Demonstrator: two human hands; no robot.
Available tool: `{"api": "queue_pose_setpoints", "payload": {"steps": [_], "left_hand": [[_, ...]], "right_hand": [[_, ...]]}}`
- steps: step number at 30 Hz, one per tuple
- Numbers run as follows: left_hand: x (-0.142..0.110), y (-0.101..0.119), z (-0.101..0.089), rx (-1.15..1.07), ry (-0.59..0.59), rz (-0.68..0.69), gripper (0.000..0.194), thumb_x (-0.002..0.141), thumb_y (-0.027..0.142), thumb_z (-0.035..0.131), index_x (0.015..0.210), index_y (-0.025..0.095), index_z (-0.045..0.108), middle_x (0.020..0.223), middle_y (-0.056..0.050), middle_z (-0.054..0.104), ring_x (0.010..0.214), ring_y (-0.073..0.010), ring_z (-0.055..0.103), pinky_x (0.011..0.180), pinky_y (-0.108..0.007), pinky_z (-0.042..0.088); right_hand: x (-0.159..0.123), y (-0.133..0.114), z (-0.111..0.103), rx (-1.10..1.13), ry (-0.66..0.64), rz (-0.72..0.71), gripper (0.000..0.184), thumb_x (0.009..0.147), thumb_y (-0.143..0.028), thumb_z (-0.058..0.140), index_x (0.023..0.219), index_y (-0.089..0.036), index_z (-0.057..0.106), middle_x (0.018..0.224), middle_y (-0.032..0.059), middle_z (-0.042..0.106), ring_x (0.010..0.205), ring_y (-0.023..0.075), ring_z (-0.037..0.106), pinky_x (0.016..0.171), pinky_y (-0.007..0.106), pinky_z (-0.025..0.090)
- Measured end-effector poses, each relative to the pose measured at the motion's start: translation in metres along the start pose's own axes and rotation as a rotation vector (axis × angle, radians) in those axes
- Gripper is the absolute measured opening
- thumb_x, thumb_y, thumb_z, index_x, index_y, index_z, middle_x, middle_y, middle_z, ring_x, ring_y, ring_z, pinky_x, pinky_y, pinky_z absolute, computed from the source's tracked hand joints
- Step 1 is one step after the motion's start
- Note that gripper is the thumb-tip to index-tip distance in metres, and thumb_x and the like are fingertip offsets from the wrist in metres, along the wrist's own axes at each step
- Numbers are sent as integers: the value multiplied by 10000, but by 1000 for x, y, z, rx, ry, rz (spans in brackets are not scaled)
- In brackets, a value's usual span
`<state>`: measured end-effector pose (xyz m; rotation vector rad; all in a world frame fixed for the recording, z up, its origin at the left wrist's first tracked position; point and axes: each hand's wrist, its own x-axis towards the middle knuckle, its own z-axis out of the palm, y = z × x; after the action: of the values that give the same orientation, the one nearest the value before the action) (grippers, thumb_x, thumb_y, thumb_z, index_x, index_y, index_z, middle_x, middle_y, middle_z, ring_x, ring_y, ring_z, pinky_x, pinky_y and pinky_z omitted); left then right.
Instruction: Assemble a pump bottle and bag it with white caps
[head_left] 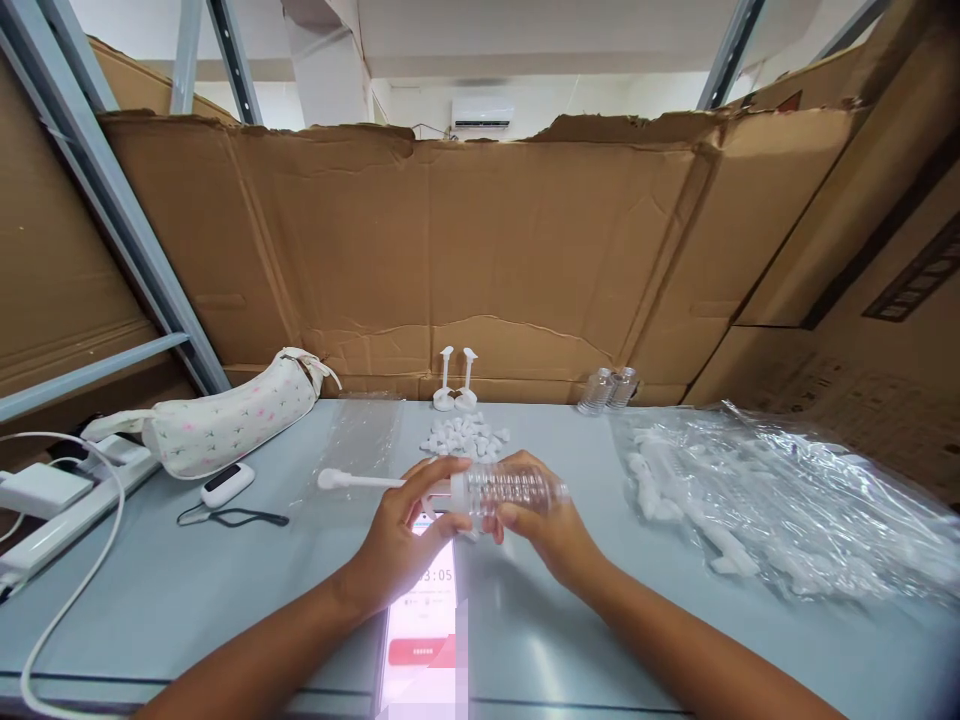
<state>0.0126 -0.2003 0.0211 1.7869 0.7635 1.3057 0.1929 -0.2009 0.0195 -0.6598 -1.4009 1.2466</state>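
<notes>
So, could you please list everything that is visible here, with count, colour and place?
bottle: one, clear, held in both hands
pump: one, white, fitted to bottle mouth, points left
phone: one, lit screen, under hands
caps: small pile, white, table middle
pumps: two, white, upright at cardboard
bottles: two, clear, back right
bag: one, clear, white parts inside, right
pouch: one, white patterned, left
table: one, grey
left hand: one, grips bottle neck
right hand: one, grips bottle body

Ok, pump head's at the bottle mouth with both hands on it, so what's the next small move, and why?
Probably twist the white pump collar tight with the left hand while the right hand steadies the clear bottle. The bottle lies sideways above the table, the pump's long white stem points left, and the collar already meets the neck; whether it is seated cannot be told.
</notes>
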Motion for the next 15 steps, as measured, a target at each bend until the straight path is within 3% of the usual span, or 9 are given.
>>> {"api": "queue_pose_setpoints", "payload": {"steps": [5,8,12,15], "left_hand": [[0,2,-6,267,-20,287,428,806,163,604,1216,277,555,1121,-78,619,1072,-210,553,920,-349,450],[5,0,-8,345,-35,363,435,816,140,581,1228,276,548,1095,-73,640,1091,-211,541,912,-353,455],[14,-4,-7,402,-48,261,477,844,207,555,1301,316,472,1225,-59,590,1111,-214,538,913,-357,456],[17,-4,-7,438,-68,167,587,872,250,517,1404,351,290,1326,-64,512,1034,-190,591,881,-340,471]], "right_hand": [[-4,2,15,308,7,128,317,680,-397,719,741,-216,467,570,-35,616,466,120,536,442,233,399],[-5,1,14,351,29,232,290,675,-411,714,750,-192,539,609,-14,623,458,114,538,425,230,399],[0,-5,7,262,41,277,300,712,-446,681,688,-159,598,602,11,592,504,114,527,461,238,407],[8,-13,-7,186,147,141,269,696,-410,706,805,-186,606,673,11,599,557,123,519,479,244,404]]}}
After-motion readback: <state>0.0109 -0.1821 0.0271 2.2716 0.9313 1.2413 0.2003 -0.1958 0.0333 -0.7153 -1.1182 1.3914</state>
